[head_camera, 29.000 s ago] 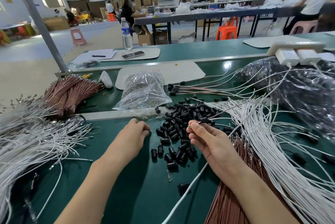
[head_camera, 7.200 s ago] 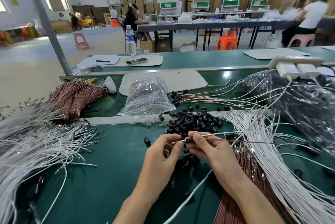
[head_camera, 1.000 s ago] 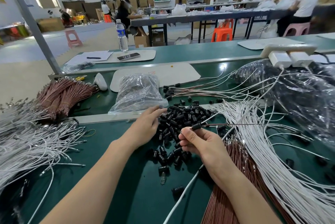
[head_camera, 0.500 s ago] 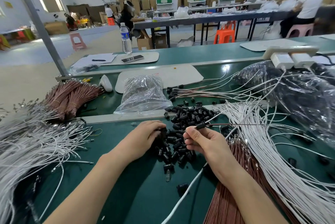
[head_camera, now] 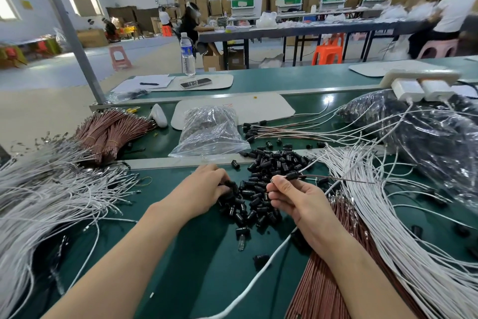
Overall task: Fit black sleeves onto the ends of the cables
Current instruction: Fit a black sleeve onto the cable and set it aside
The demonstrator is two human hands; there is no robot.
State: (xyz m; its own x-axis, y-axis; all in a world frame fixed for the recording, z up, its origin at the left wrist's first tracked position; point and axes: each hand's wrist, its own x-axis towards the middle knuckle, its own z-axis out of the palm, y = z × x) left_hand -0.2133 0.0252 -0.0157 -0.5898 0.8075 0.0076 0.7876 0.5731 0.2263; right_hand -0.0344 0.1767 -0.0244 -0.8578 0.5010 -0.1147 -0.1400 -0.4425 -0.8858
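A heap of small black sleeves point(head_camera: 269, 168) lies on the green bench in front of me. My left hand point(head_camera: 199, 190) rests at the heap's left edge, its fingertips curled round one black sleeve point(head_camera: 229, 184). My right hand point(head_camera: 294, 197) pinches the end of a thin brown cable point(head_camera: 336, 177), which runs off to the right. A black sleeve point(head_camera: 292, 176) sits on that cable just past my fingertips. Cables with fitted sleeves point(head_camera: 261, 131) lie fanned out behind the heap.
White cables point(head_camera: 403, 228) and brown cables point(head_camera: 333, 272) fill the right side; more white cables point(head_camera: 38, 189) cover the left. A clear bag point(head_camera: 209, 132) lies behind the heap, a bundled brown cable stack point(head_camera: 111, 130) at back left, a big plastic bag point(head_camera: 434, 137) at right.
My left hand came back from the far side of the heap to its left edge and closed its fingertips on a sleeve. My right hand has held the sleeved cable nearly still.
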